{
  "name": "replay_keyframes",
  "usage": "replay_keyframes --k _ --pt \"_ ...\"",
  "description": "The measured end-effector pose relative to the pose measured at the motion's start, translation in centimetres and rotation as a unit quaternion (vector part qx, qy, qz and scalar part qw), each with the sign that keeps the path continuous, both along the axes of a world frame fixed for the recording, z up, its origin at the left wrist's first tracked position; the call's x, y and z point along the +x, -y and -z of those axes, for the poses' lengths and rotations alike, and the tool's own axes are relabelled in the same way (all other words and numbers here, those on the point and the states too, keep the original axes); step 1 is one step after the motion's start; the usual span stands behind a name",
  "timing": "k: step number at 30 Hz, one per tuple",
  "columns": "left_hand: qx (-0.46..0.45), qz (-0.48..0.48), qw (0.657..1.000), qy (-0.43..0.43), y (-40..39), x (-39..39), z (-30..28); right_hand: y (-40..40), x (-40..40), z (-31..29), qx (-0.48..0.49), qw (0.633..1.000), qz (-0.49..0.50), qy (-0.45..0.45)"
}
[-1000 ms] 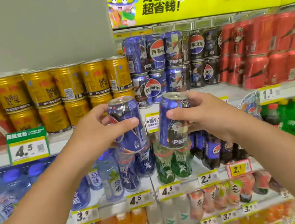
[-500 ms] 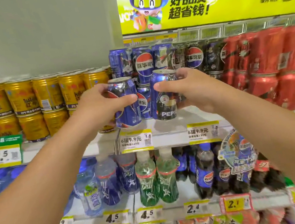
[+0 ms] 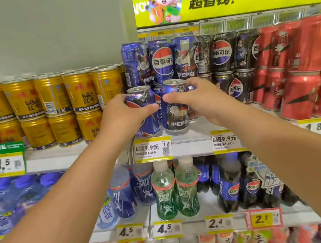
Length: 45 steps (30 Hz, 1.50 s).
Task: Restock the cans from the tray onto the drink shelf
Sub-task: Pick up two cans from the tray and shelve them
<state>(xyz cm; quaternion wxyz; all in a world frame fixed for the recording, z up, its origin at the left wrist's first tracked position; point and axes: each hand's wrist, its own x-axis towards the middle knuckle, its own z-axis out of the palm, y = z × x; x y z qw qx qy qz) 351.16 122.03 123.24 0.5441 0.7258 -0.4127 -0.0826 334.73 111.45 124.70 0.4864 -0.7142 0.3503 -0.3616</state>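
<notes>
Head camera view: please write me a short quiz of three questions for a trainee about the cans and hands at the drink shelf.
1. True or false: each hand grips one blue Pepsi can.
2. Multiple choice: which cans stand directly to the left of the blue Pepsi section? A) red cans B) gold Red Bull cans C) black Pepsi cans
3. Fill in: the two held cans are ____, not tilted.

Key
1. True: the left hand grips the left can and the right hand grips the right can, both at the front of the shelf.
2. B, the gold Red Bull cans.
3. upright
</notes>
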Motion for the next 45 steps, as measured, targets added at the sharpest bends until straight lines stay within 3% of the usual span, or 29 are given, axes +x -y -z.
replay_keyframes --k 19,25,30,45 --pt "0.001 -0.049 0.996 0.073 0.8 -0.2 2.4 -0.2 0.9 1.8 -0.009 0.999 0.001 -0.031" --pt "0.001 -0.087 0.985 0.146 -0.4 -0.3 2.6 -0.1 0.3 2.5 -0.044 0.997 0.005 -0.063" --pt "0.041 -0.086 0.986 0.134 -1.5 -0.4 3.0 -0.5 -0.3 3.1 -0.058 0.995 0.008 -0.079" --pt "0.025 -0.113 0.986 0.118 -1.4 -0.1 4.5 -1.8 0.9 3.8 -0.130 0.987 0.050 -0.085"
